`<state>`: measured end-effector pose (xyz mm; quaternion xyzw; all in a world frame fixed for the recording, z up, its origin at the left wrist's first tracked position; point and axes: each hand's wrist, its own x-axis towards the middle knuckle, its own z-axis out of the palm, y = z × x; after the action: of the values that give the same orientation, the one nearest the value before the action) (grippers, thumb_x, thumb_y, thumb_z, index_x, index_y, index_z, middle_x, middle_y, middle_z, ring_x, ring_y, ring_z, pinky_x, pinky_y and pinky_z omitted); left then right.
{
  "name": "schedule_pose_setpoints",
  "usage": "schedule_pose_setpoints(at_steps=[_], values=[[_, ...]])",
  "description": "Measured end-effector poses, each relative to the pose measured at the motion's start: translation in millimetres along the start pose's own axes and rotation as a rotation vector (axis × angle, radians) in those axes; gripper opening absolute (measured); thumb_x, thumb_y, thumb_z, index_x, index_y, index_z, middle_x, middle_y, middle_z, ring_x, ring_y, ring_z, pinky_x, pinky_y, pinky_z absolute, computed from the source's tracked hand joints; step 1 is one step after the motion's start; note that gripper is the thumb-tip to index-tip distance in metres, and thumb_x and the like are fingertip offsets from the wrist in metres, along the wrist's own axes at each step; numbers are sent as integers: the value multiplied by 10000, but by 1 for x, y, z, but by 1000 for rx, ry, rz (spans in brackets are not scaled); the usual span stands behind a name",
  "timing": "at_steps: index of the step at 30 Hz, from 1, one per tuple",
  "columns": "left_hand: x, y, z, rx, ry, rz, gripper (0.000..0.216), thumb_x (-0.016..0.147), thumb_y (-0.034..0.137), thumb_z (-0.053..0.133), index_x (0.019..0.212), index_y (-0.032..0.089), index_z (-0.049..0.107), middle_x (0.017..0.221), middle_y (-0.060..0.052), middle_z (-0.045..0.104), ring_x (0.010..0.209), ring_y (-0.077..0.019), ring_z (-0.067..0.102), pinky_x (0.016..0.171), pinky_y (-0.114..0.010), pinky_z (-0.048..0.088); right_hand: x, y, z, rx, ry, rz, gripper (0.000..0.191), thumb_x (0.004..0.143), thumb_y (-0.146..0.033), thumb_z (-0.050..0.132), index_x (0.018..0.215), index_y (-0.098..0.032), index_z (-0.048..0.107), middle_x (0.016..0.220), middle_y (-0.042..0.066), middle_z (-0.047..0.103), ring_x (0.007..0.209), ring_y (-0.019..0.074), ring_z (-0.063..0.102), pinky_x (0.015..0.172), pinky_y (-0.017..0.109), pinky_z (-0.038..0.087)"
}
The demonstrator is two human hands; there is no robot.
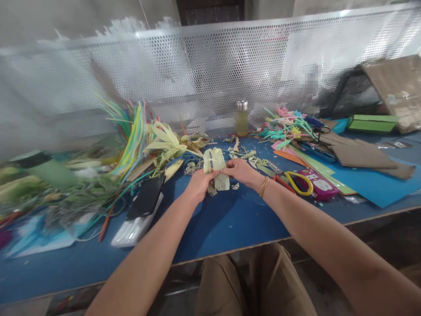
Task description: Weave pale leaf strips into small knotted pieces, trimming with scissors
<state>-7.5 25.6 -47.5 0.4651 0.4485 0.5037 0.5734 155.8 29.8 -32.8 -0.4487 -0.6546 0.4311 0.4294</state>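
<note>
Both hands meet above the middle of the blue table. Pale yellow-green strips that look like dried corn husk (221,181) are pinched between them, one part standing up in a loop and another hanging below the fingers. My left hand (198,183) grips the husk from the left, fingers partly hidden behind it. From the right, my right hand (241,171) pinches its edge between thumb and fingertips; a gold bracelet (263,186) circles that wrist. Just behind lies a flower-like bundle of husk (167,140), with small scraps scattered around.
Yellow-handled scissors (301,182) lie right of my right hand beside a purple pouch (317,184). A black phone (146,197) rests on a white object at left. Colourful pipe cleaners (134,136), a glue-coloured bottle (241,119) and cardboard (358,151) stand or lie toward the perforated metal screen (210,70).
</note>
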Motion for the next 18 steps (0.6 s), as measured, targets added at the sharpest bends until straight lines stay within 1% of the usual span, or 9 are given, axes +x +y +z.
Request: schedule_pose_setpoints(at_steps=[2,5,8,10,12,14,15,16,18], values=[[-3,3,2,-36,-45,-26,321,536,262,859,753,115,674,591,-7,603,446,-90,487,432,-223,397,1,2,0,11,-1,-9,246,693,-258,623,520,-189,461,481,-62,384,473,68,306,472,240,217],[-7,14,5,-148,-145,-48,303,587,236,845,819,127,682,710,-35,658,544,-116,563,511,-238,468,5,6,-3,41,26,25,236,693,-253,628,525,-189,475,480,-54,419,462,74,345,474,236,256],[-13,35,1,-321,-207,-2,181,683,209,791,798,150,664,807,-40,675,641,-121,605,588,-243,506,10,11,-7,48,103,132,210,703,-219,633,542,-190,500,474,-42,460,443,79,386,464,229,305],[-19,54,-9,-433,-239,37,107,753,176,731,743,183,624,763,-13,652,747,-149,645,714,-307,546,13,15,-11,68,161,193,199,703,-209,659,561,-189,521,487,-37,485,446,80,415,470,225,346],[-27,74,-27,-511,-147,149,151,820,164,662,698,213,586,668,23,611,710,-127,638,789,-334,555,17,20,-16,107,222,243,207,707,-211,687,576,-188,528,494,-36,495,446,79,425,471,225,370],[-32,92,-48,-577,32,342,169,858,186,624,703,241,583,614,35,591,634,-105,615,739,-267,561,19,22,-20,158,282,287,199,715,-212,705,612,-187,537,501,-37,506,447,82,434,466,228,382],[-32,98,-58,-615,87,417,163,866,183,614,720,251,589,611,38,595,614,-96,608,700,-223,554,20,22,-22,185,312,307,197,718,-216,715,634,-188,539,504,-39,510,448,84,440,463,229,386],[-31,103,-65,-658,112,458,155,873,166,599,747,257,598,622,41,605,603,-86,605,668,-187,545,20,22,-23,214,334,321,201,719,-223,726,656,-190,538,509,-42,513,451,85,445,464,231,393],[-25,103,-71,-733,97,414,171,886,117,556,780,240,607,602,50,594,543,-63,579,621,-153,532,20,19,-23,280,336,320,226,714,-247,749,683,-192,532,530,-44,525,469,87,469,478,232,412]])
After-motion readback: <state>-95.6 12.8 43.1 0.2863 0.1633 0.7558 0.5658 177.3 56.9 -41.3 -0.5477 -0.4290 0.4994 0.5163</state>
